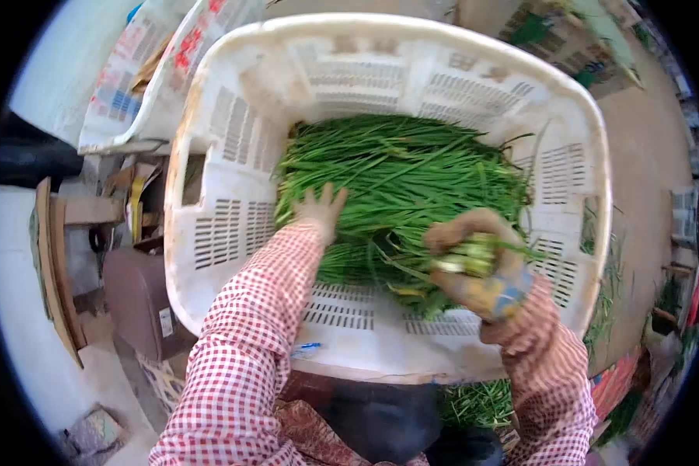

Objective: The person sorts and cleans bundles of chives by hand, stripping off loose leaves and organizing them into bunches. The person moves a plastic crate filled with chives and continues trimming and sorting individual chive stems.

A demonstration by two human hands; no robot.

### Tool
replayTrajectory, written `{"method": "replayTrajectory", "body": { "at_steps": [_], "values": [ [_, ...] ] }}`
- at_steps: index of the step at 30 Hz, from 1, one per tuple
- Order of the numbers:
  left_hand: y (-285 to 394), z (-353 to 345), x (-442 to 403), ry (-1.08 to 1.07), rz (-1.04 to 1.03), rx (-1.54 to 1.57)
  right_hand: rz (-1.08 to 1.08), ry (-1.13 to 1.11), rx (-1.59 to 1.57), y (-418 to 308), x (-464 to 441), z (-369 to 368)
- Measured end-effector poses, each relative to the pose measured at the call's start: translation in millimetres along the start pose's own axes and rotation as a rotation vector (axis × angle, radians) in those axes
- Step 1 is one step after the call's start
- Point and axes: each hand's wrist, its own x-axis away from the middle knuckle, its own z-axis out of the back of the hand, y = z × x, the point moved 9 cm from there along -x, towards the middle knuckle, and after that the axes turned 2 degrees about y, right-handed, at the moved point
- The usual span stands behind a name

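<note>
A large white plastic basket (349, 349) with slotted walls holds a thick layer of long green stalks (411, 171). On the left part of this layer lies my left hand (318, 213), palm down with its fingers spread. My right hand (477, 264), in a stained glove, is over the basket's lower right part. Its fingers are wrapped round a bunch of stalks (474, 255), whose pale cut ends point left. Red-and-white checked sleeves cover both my arms. Motion blurs my right hand slightly.
Another white basket (143, 85) with red marks stands at the upper left. A brown padded seat (135, 299) is left of the large basket, near wooden boards (58, 272). More green stalks (477, 404) lie below the basket's front edge, and loose ones lie along its right side.
</note>
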Motion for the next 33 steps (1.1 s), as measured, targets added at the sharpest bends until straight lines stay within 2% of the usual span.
{"method": "replayTrajectory", "body": {
  "at_steps": [2, 3, 4, 5, 6, 7, 8, 10, 12, 14, 15, 16, 17, 18, 19, 20, 21, 22, 23, 24, 25, 26, 27, 28, 29, 30, 32, 33],
  "values": [
    [-1.4, -11.3, -3.1, 0.035, -0.009, 0.043, 0.159, 0.1, -0.122, -60.2, 24.4, 48.3],
    [0.2, -12.9, -4.4, 0.059, 0.013, 0.02, 0.276, 0.178, -0.07, -83.3, 44.7, 77.8],
    [1.7, -12.1, -2.6, 0.076, 0.004, 0.05, 0.252, 0.318, -0.132, -113.0, 72.4, 100.0],
    [5.3, 5.4, 17.9, 0.015, 0.0, 0.161, 0.384, 0.361, -0.135, -142.4, 101.7, 119.9],
    [8.4, 15.1, 33.4, -0.031, -0.005, 0.086, 0.42, 0.41, -0.103, -165.4, 137.2, 141.8],
    [-0.7, 6.5, 20.9, -0.012, -0.028, 0.1, 0.454, 0.555, -0.131, -183.6, 179.1, 157.9],
    [-5.6, -3.6, 7.9, -0.015, -0.042, 0.118, 0.477, 0.69, -0.171, -195.0, 216.8, 166.0],
    [6.9, 41.6, 44.4, -0.097, -0.102, -0.143, 0.293, 0.898, -0.131, -201.3, 264.0, 175.8],
    [34.9, 103.7, 95.6, 0.152, -0.158, -0.33, 0.314, 1.027, -0.079, -189.1, 312.5, 196.6],
    [67.6, 160.7, 190.7, 0.683, -0.519, -0.145, 0.387, 1.184, -0.022, -191.2, 339.6, 200.7],
    [88.5, 175.4, 243.2, 0.804, -0.734, -0.039, 0.405, 1.184, -0.015, -200.8, 343.8, 194.8],
    [107.9, 185.2, 314.5, 0.854, -1.029, 0.235, 0.461, 1.18, -0.04, -216.8, 351.0, 187.3],
    [128.0, 175.3, 353.4, 0.58, -1.247, 0.546, 0.516, 1.169, -0.075, -224.5, 354.9, 181.1],
    [148.9, 157.0, 394.7, 0.236, -1.368, 0.724, 0.535, 1.162, -0.083, -234.3, 360.9, 173.8],
    [174.9, 129.1, 428.8, -0.303, -1.337, 0.694, 0.586, 1.183, -0.017, -251.8, 368.7, 166.1],
    [198.5, 100.0, 458.2, -0.692, -1.459, 0.847, 0.644, 1.206, 0.05, -268.2, 377.8, 155.2],
    [224.2, 73.8, 471.5, -0.933, -1.588, 0.952, 0.733, 1.23, 0.098, -283.1, 388.2, 140.3],
    [246.1, 68.0, 503.0, -1.074, -1.422, 1.135, 0.754, 1.233, 0.093, -292.1, 394.6, 124.5],
    [274.6, 48.0, 506.3, -1.359, -1.339, 1.327, 0.844, 1.277, 0.195, -306.2, 407.5, 101.7],
    [297.4, 35.7, 512.3, -1.355, -1.34, 1.307, 0.931, 1.322, 0.299, -313.6, 424.3, 81.1],
    [312.3, 36.7, 527.9, -1.531, -1.412, 1.451, 1.06, 1.204, 0.287, -310.1, 435.2, 65.8],
    [317.8, 41.0, 541.3, -1.717, -1.467, 1.601, 1.063, 1.218, 0.284, -301.7, 443.0, 56.3],
    [321.2, 40.9, 558.1, -1.723, -1.451, 1.591, 1.14, 1.185, 0.524, -301.7, 449.6, 27.9],
    [321.0, 50.5, 571.4, -1.663, -1.524, 1.669, 1.2, 1.142, 0.766, -296.6, 454.8, -2.3],
    [315.4, 57.2, 584.4, -1.599, -1.592, 1.751, 1.129, 1.186, 0.85, -284.4, 458.5, -16.0],
    [311.1, 49.4, 593.6, -1.609, -1.567, 1.746, 1.057, 1.229, 0.93, -271.6, 460.6, -27.9],
    [305.1, 37.1, 602.0, -1.556, -1.454, 1.794, 0.934, 1.162, 1.04, -249.6, 460.6, -40.9],
    [305.6, 37.0, 606.5, -1.915, -1.13, 2.008, 0.93, 1.178, 1.033, -238.8, 463.2, -46.8]
  ]
}}
